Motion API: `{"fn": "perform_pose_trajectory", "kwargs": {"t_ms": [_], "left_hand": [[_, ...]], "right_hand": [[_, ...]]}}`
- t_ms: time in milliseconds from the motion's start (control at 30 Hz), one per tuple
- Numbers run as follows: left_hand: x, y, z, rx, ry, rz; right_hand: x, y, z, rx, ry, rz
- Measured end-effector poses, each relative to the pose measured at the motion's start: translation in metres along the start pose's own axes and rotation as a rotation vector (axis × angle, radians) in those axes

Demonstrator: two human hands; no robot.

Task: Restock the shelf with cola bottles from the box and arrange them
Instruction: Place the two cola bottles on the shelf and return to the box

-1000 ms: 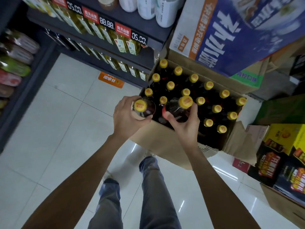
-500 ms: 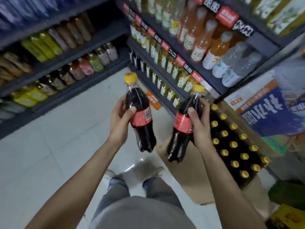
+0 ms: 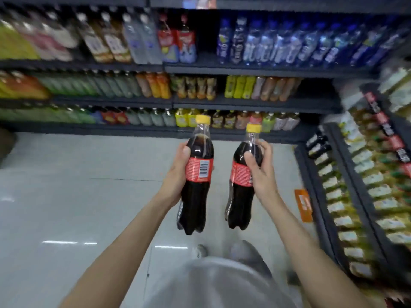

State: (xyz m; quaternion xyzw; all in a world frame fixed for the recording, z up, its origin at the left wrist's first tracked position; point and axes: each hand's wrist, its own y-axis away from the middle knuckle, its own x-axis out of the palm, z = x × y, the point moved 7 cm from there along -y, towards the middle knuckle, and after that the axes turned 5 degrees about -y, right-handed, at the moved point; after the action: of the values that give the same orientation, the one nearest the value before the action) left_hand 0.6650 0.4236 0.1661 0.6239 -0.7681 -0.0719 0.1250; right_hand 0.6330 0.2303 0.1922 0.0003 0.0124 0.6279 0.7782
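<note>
Two full cola bottles in hand, centre of frame, both off the floor and clear of any shelf. Left hand (image 3: 178, 174) wraps the left cola bottle (image 3: 196, 174) around its red label, thumb up on the shoulder, fingers curled behind. Right hand (image 3: 261, 172) holds the right cola bottle (image 3: 241, 181) higher, at the shoulder above the label, thumb in front, fingers round the far side. Both roughly upright, yellow caps up, bases tipped slightly toward me, near each other but not touching.

Handling, my read: full PET, so some weight each, walls stiff under pressure, smooth plastic likely slick below the label. The label band or waist looks the safest hold; the right grip is high, so that bottle could swing. Carbonated, so I'd avoid shaking.

Drinks shelves (image 3: 222, 101) run across the upper frame, well apart from the hands; another rack (image 3: 347, 196) at right. Heavy blur, can't pick out the cola slot. Box not in view.
</note>
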Motion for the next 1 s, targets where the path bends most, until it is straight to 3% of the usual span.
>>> {"fn": "perform_pose_trajectory", "kwargs": {"t_ms": [167,600,900,1000], "left_hand": [[-0.114,-0.052,-0.049,0.115,-0.16,-0.244],[-0.332,-0.256,-0.27,0.515,-0.608,-0.391],[-0.44,-0.387,-0.382,0.913,-0.439,-0.779],[-0.47,-0.441,-0.394,0.97,-0.325,-0.809]], "right_hand": [[0.123,-0.087,0.025,-0.08,0.053,0.194],[0.359,-0.373,0.146,-0.432,0.134,0.444],[0.457,-0.533,0.221,-0.704,0.093,0.234],[0.486,-0.574,0.217,-0.731,0.05,0.135]]}}
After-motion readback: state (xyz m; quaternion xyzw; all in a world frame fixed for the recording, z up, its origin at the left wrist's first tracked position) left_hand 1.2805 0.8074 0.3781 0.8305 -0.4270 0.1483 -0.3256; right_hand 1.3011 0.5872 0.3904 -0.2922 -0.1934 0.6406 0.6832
